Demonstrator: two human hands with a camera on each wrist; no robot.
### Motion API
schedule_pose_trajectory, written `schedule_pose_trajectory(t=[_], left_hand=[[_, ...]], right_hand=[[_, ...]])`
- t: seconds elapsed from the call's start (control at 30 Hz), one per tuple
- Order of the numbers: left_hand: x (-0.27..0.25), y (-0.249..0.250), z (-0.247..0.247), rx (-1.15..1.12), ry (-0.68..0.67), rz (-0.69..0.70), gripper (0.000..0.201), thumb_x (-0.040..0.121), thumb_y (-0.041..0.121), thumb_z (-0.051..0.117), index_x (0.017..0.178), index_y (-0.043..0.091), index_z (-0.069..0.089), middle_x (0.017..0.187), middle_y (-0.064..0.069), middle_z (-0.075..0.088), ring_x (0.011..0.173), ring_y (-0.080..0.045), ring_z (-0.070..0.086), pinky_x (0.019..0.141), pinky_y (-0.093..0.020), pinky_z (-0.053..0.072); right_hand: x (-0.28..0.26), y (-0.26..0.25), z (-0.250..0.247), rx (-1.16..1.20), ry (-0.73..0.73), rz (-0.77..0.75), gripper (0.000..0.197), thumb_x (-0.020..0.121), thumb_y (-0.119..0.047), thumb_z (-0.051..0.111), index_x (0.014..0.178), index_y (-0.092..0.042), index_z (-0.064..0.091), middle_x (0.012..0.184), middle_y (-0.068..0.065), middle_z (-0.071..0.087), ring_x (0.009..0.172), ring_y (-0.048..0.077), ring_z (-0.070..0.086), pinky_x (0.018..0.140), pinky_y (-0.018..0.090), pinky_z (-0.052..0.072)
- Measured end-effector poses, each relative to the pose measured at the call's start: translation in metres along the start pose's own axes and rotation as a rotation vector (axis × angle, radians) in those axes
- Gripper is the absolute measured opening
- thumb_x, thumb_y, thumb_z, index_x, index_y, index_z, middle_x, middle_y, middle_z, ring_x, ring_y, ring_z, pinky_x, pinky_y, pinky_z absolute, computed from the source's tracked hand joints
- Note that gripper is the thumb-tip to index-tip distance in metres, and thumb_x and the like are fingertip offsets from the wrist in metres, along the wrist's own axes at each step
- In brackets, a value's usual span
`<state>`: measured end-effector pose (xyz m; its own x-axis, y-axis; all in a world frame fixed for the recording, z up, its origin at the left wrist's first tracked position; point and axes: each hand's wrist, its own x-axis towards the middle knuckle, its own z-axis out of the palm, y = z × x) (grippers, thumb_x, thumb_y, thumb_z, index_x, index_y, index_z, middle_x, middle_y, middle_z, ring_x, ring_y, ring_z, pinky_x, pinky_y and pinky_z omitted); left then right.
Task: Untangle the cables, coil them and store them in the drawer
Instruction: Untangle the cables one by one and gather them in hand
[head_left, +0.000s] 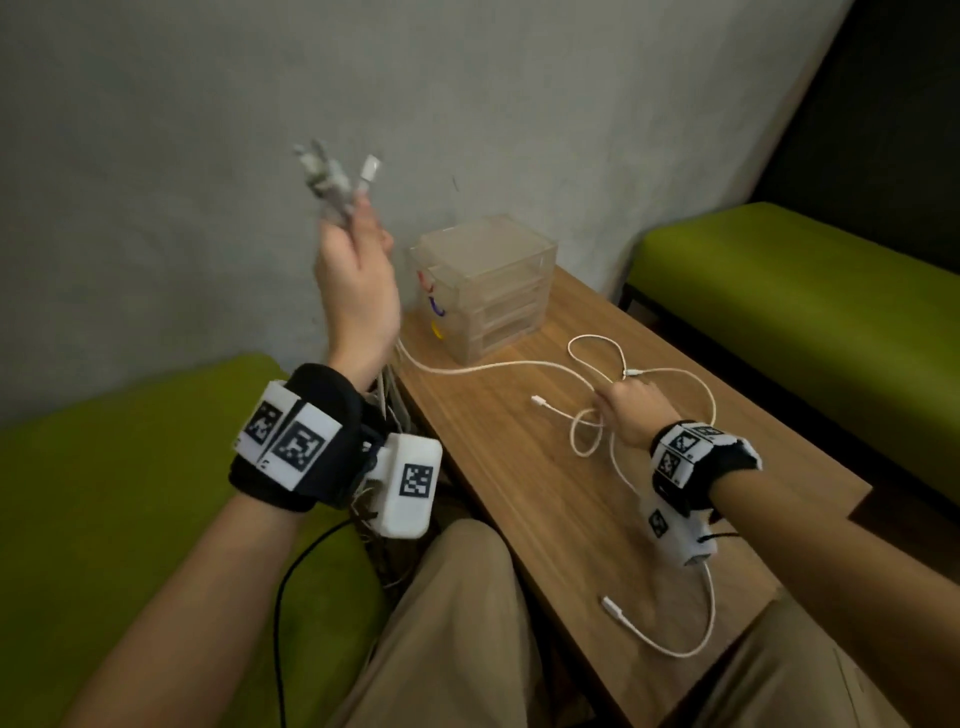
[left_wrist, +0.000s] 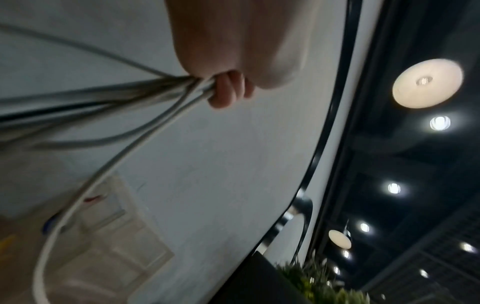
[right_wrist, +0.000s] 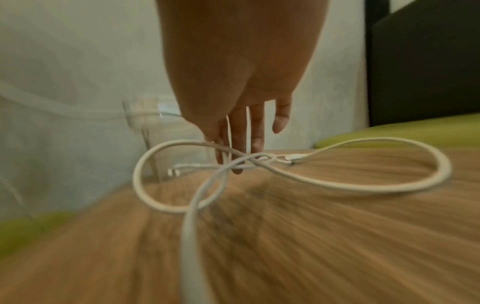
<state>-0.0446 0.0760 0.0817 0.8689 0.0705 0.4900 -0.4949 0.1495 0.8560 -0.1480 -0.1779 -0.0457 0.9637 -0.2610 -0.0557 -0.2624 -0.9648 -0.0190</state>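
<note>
The left hand (head_left: 357, 291) is being held raised above the near left corner of the brown wooden worktop (head_left: 524, 499), its fingers (left_wrist: 226, 90) curling tightly round a bundle of white and grey cables (left_wrist: 145, 90). The connector ends (head_left: 337, 179) are sticking up above these fingers, while the strands are hanging down below the wrist, off the worktop's edge.

One long white cable (head_left: 498, 366) is running from under the left hand to the right across the worktop, toward the right hand (head_left: 636, 410). The right hand is reaching down over a knot of loops (right_wrist: 249, 162) in this cable. Its fingers (right_wrist: 240, 131) are pointing downward, nearly straight, with strands passing between them at the crossing; whether they are pinching the cable cannot be told from the blurred wrist view. One loop is lying left of these fingers and a larger one to their right, and a white plug (head_left: 539, 401) is resting just left of them. A further length with a second white plug (head_left: 613, 607) is trailing back under the right wrist.

The clear plastic drawer unit (head_left: 485, 288), all drawers closed, is standing beyond both hands against the grey wall (head_left: 467, 104). Green cushioned benches (head_left: 810, 291) are flanking the worktop.
</note>
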Motion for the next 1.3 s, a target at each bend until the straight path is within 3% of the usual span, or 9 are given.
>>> schedule_pose_trajectory(t=[0.13,0.2,0.3,0.5,0.67,0.87,1.03,1.17,1.3], left_hand=[[-0.039,-0.019,0.020,0.222,-0.383,-0.021,0.028,0.096,0.035,0.034,0.079,0.025,0.054,0.062,0.007,0.047,0.046,-0.007,0.039,0.047,-0.026,0.033],[-0.062,-0.022,0.034,0.322,-0.536,0.013,0.023,0.098,0.026,0.037,0.089,0.016,0.055,0.072,0.010,0.049,0.060,0.003,0.043,0.055,-0.010,0.036],[-0.085,-0.030,0.053,0.360,-0.723,0.017,0.014,0.098,0.019,0.039,0.089,0.016,0.050,0.084,0.006,0.048,0.073,0.002,0.045,0.067,-0.004,0.035],[-0.086,-0.060,0.071,0.508,-0.878,-0.051,0.030,0.097,0.023,0.039,0.104,0.000,0.058,0.104,-0.015,0.062,0.098,-0.025,0.057,0.085,-0.031,0.042],[-0.078,-0.051,0.062,0.498,-0.752,0.031,0.024,0.098,0.021,0.039,0.088,0.005,0.054,0.069,0.004,0.049,0.060,-0.009,0.043,0.055,-0.019,0.026],[-0.041,-0.007,0.042,0.367,-0.302,0.018,0.036,0.099,0.024,0.037,0.063,0.022,0.038,0.055,0.008,0.036,0.037,0.000,0.034,0.040,-0.012,0.031],[-0.005,0.014,0.020,0.335,-0.062,0.105,0.036,0.098,0.027,0.040,0.061,0.025,0.038,0.057,0.009,0.041,0.045,0.007,0.044,0.046,-0.012,0.032],[-0.008,0.003,0.018,0.447,-0.187,0.025,0.031,0.098,0.029,0.039,0.070,0.017,0.044,0.063,0.005,0.044,0.054,-0.005,0.040,0.048,-0.014,0.032],[-0.036,-0.011,0.020,0.418,-0.209,0.128,0.025,0.098,0.019,0.038,0.092,0.003,0.056,0.100,-0.002,0.044,0.079,-0.010,0.045,0.071,-0.005,0.033]], right_hand=[[0.004,-0.020,-0.025,0.044,0.118,-0.123,0.028,0.099,-0.026,0.033,0.095,-0.011,0.057,0.093,0.013,0.066,0.089,0.036,0.060,0.075,0.039,0.038],[0.002,-0.030,-0.033,0.052,0.200,-0.226,0.026,0.100,-0.025,0.034,0.098,-0.010,0.054,0.089,0.013,0.066,0.082,0.035,0.061,0.070,0.038,0.037],[-0.005,-0.036,-0.038,0.153,0.232,-0.293,0.025,0.099,-0.023,0.034,0.103,-0.005,0.051,0.083,0.016,0.066,0.071,0.036,0.061,0.065,0.043,0.043],[-0.015,-0.035,-0.039,0.238,0.270,-0.381,0.022,0.096,-0.012,0.043,0.090,0.003,0.058,0.089,0.017,0.062,0.076,0.031,0.057,0.066,0.028,0.036],[-0.006,-0.020,-0.020,0.268,0.267,-0.306,0.016,0.092,-0.018,0.049,0.086,-0.005,0.057,0.086,0.007,0.052,0.071,0.024,0.053,0.073,0.042,0.045],[-0.013,-0.003,0.013,0.135,0.015,-0.179,0.020,0.095,-0.026,0.045,0.099,-0.011,0.058,0.098,0.008,0.054,0.090,0.025,0.055,0.088,0.045,0.043],[-0.012,-0.002,0.024,0.075,-0.145,-0.099,0.034,0.098,-0.032,0.036,0.098,-0.011,0.063,0.113,0.009,0.050,0.111,0.026,0.046,0.097,0.043,0.035],[-0.009,-0.022,0.007,0.301,0.084,-0.135,0.033,0.099,-0.023,0.036,0.089,0.000,0.058,0.094,0.016,0.055,0.089,0.031,0.051,0.082,0.043,0.041],[-0.010,-0.049,-0.020,0.665,0.323,-0.181,0.022,0.099,-0.017,0.036,0.079,-0.012,0.045,0.064,-0.001,0.049,0.059,0.019,0.047,0.061,0.028,0.036]])
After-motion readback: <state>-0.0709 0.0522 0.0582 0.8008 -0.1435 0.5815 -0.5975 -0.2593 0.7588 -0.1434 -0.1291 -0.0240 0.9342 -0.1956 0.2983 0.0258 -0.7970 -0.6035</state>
